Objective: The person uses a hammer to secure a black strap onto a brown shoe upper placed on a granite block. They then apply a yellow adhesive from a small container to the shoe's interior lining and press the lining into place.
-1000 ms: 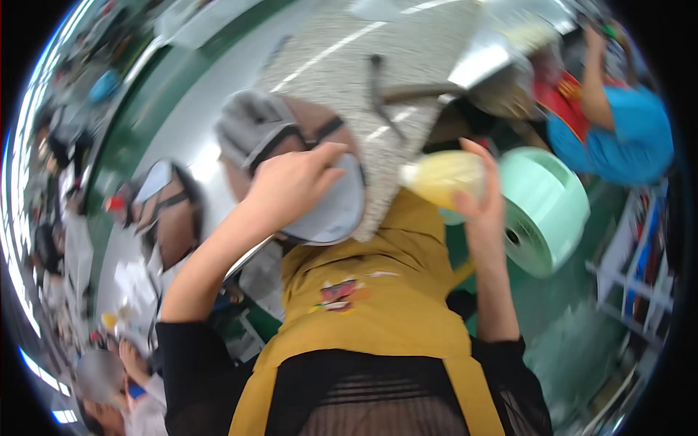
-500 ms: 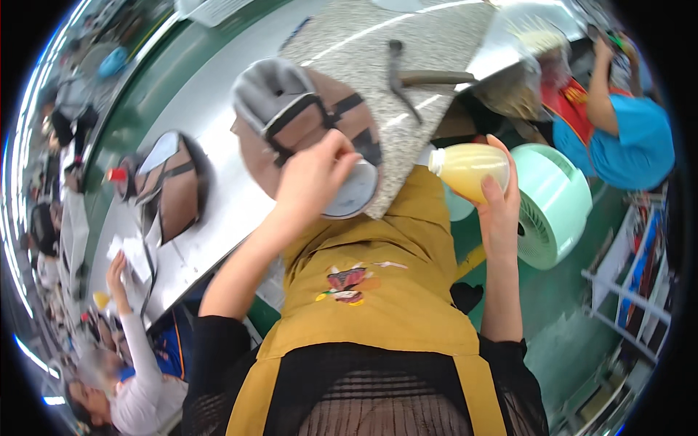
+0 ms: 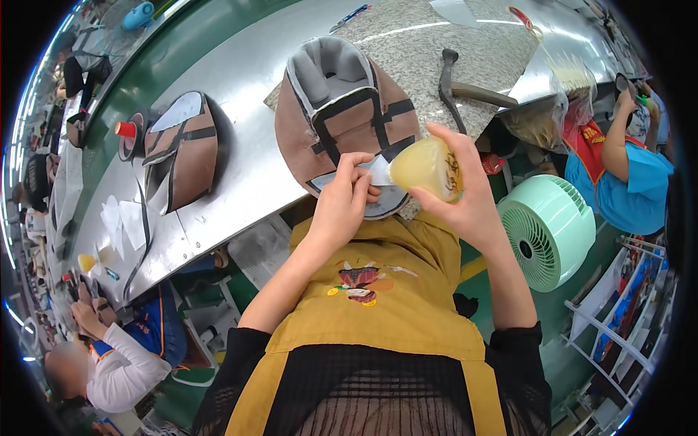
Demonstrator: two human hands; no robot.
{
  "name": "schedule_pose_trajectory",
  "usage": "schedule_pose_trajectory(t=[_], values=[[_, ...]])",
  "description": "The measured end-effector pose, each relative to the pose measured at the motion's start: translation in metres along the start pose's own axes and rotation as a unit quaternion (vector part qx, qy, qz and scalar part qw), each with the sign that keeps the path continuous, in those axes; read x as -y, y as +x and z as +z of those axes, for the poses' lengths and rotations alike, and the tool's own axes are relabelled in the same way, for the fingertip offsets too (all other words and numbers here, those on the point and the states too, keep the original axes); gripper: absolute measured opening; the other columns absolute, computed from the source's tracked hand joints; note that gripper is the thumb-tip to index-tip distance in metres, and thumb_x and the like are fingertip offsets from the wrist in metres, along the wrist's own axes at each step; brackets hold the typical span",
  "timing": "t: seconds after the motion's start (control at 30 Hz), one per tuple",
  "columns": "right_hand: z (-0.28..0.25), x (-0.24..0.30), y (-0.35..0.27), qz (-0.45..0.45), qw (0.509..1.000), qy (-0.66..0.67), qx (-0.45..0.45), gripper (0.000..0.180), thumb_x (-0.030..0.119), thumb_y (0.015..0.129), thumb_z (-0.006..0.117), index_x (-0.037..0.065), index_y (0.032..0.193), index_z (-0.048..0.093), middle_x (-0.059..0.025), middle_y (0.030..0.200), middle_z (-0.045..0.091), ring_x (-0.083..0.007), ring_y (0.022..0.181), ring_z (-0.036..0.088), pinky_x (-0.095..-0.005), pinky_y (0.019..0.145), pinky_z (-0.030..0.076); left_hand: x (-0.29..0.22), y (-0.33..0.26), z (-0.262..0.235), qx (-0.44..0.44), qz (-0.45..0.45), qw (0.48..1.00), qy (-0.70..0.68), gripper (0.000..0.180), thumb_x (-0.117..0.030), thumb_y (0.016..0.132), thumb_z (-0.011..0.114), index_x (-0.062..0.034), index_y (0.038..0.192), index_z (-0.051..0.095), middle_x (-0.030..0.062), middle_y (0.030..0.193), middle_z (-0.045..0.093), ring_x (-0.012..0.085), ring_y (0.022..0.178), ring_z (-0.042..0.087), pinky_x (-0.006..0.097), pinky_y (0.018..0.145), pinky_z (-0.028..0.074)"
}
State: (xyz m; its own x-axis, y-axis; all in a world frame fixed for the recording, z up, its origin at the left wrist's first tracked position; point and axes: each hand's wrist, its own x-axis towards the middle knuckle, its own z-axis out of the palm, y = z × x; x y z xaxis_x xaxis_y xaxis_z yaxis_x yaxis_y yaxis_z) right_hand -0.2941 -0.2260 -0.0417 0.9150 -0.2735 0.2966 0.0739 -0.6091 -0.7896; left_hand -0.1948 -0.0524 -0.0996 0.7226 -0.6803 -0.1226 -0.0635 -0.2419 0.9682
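Observation:
My right hand [image 3: 465, 192] is wrapped round a squeeze bottle [image 3: 427, 171] of pale yellow liquid, tilted so its narrow end points left. At that end my left hand [image 3: 347, 195] is closed, its fingers pinched by a small whitish piece [image 3: 379, 171]; whether this is separate or the bottle's nozzle I cannot tell. Both hands are over the near edge of a brown shoe upper [image 3: 302, 120] with grey padded lining and black straps. It lies opened out on a speckled stone slab [image 3: 494, 54], and the bottle hides part of it.
A hammer [image 3: 480, 93] lies on the slab. Left on the metal bench [image 3: 251, 80] stand another brown upper [image 3: 185, 163], a red-topped container [image 3: 125, 131] and white scraps [image 3: 132, 221]. A mint-green fan [image 3: 547, 231] is at my right. Co-workers sit at lower left and far right.
The bottle has swung left from beside the slab to my left hand, over the upper. My view has shifted, placing the bench things differently. The co-worker at left has drawn an arm back.

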Motion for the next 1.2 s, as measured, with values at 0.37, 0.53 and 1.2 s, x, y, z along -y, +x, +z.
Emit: schedule_pose_trajectory(t=[0.37,0.53,1.2], values=[[0.001,0.012,0.010,0.036,0.992,-0.118,0.012,0.066,0.019,0.073,0.073,0.012,0.133,0.047,-0.0109,0.114,0.053,-0.0283,0.101,0.058,-0.0359,0.083,0.049,0.002,-0.002,-0.004,0.007,0.012,1.000,-0.024,0.028,-0.001,0.097,0.041,-0.0007,0.124,0.040,0.0099,0.082,0.062,0.0159,0.074,0.064,0.028,0.069,0.052],[0.003,0.018,0.006,0.003,0.996,-0.085,0.027,0.067,0.019,0.072,0.074,0.012,0.133,0.047,-0.0110,0.114,0.053,-0.0283,0.101,0.058,-0.0359,0.084,0.049,0.003,-0.001,-0.005,0.017,0.011,0.999,-0.026,0.030,-0.001,0.096,0.042,-0.0014,0.126,0.039,0.0099,0.084,0.061,0.0164,0.073,0.064,0.028,0.069,0.052],[0.012,0.032,0.022,-0.020,0.984,-0.153,0.087,0.072,0.018,0.068,0.076,0.016,0.134,0.048,-0.0088,0.113,0.051,-0.0276,0.096,0.060,-0.0358,0.075,0.053,0.001,0.000,-0.009,0.037,0.016,0.996,-0.076,0.047,0.003,0.096,0.042,-0.0069,0.140,0.031,0.0084,0.086,0.059,0.0153,0.075,0.062,0.029,0.071,0.052]])
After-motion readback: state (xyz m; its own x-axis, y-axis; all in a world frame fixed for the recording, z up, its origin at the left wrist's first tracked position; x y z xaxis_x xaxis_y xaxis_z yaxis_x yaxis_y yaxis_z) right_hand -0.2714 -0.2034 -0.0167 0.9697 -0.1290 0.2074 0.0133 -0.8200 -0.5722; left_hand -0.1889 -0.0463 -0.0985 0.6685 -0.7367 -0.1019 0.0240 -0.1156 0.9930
